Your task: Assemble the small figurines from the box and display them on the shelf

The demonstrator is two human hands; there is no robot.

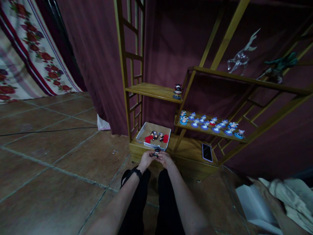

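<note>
Both my hands hold one small dark-haired figurine (156,151) upright in front of the shelf unit. My left hand (147,159), with a black band on its wrist, grips it from the left. From the other side, the fingers of my right hand (165,159) close on its lower part. Just beyond them sits an open cardboard box (140,136) with several figurines (154,135) and red round pieces (165,138) inside. A similar black-haired figurine on a dark base (177,91) stands at the right end of the upper left shelf (151,90).
Several blue and white figurines (204,124) stand in rows on the middle right shelf. A phone (207,152) lies on the lower board. A clear deer statue (242,57) and a dark green statue (281,67) occupy the top. At lower right, a person's arm (271,202) is beside a white box (254,204).
</note>
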